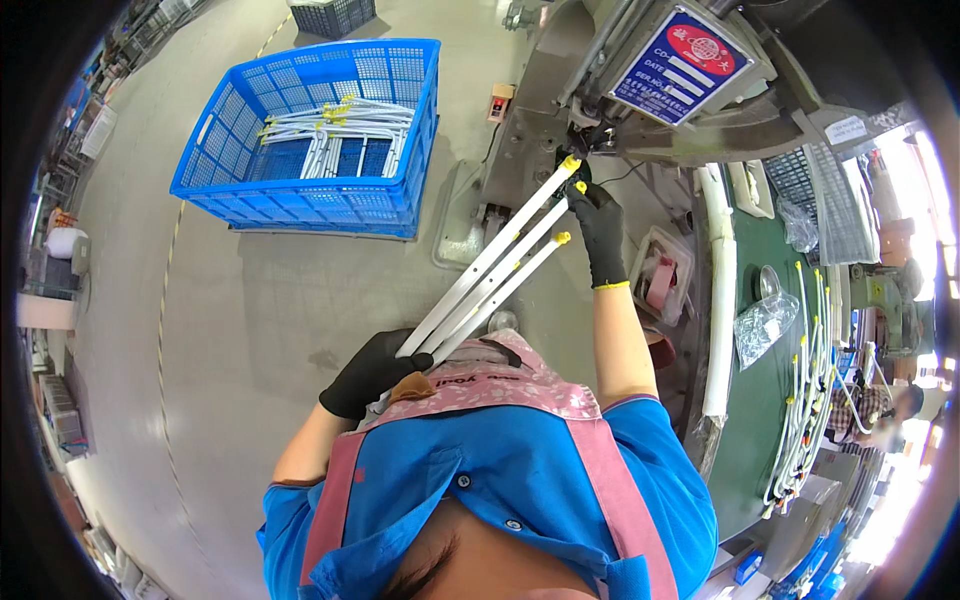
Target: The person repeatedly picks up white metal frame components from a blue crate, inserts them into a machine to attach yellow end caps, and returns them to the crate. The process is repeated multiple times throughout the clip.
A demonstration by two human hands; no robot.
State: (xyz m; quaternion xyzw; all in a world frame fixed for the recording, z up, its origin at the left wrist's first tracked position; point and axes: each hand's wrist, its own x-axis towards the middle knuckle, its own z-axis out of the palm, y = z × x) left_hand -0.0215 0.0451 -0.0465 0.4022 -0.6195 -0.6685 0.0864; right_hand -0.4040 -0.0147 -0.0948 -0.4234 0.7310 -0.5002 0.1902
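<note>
Several white metal bars with yellow end caps, apparently parts of one folding frame (488,258), slant across the view in front of my apron. Wrapped round their lower ends is my left hand (376,376), in a black glove. My right hand (601,232), also black-gloved, is closed at the capped upper end of the middle bar; its fingertips are partly hidden. The topmost yellow cap (571,165) lies just below the working head (590,135) of a large grey machine (690,75). Whether cap and machine touch, I cannot tell.
At the left, a blue plastic crate (305,195) holds several similar white frames (335,130). A green table (745,400) at the right bears more capped bars (803,400) and a clear plastic bag (767,328). Another person (870,405) is at the far right.
</note>
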